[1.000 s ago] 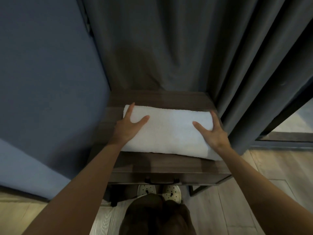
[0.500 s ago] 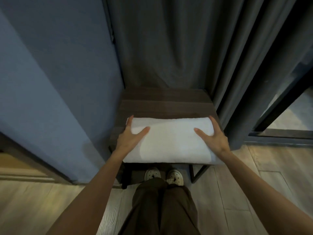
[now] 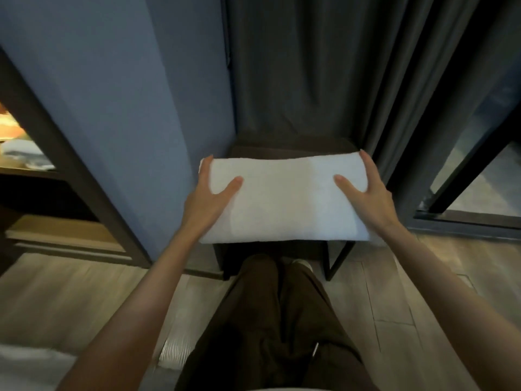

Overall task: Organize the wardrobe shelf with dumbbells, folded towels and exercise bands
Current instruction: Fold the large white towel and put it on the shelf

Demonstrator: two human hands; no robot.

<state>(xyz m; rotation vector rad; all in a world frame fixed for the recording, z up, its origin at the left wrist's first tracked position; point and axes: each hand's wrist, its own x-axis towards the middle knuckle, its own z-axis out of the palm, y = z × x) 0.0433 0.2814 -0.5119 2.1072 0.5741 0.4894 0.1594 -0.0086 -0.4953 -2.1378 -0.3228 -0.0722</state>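
A folded white towel (image 3: 284, 198) is held level in front of me, above the front edge of a small dark wooden table (image 3: 290, 144). My left hand (image 3: 208, 201) grips its left end, thumb on top and index finger along the edge. In the same way my right hand (image 3: 369, 198) grips the right end. The fingers below the towel are hidden. No dumbbells or exercise bands are in view.
A blue wall panel (image 3: 127, 94) stands left of the table and a dark curtain (image 3: 310, 66) hangs behind it. At far left an open dark-framed wardrobe shelf (image 3: 33, 172) shows. A black-framed glass door (image 3: 465, 176) is at right. Wooden floor lies below.
The towel lay flat on the table under both hands; now both hands have lifted it and drawn it toward me, past the table's front edge. The view has pulled back and the shelf appeared at left.
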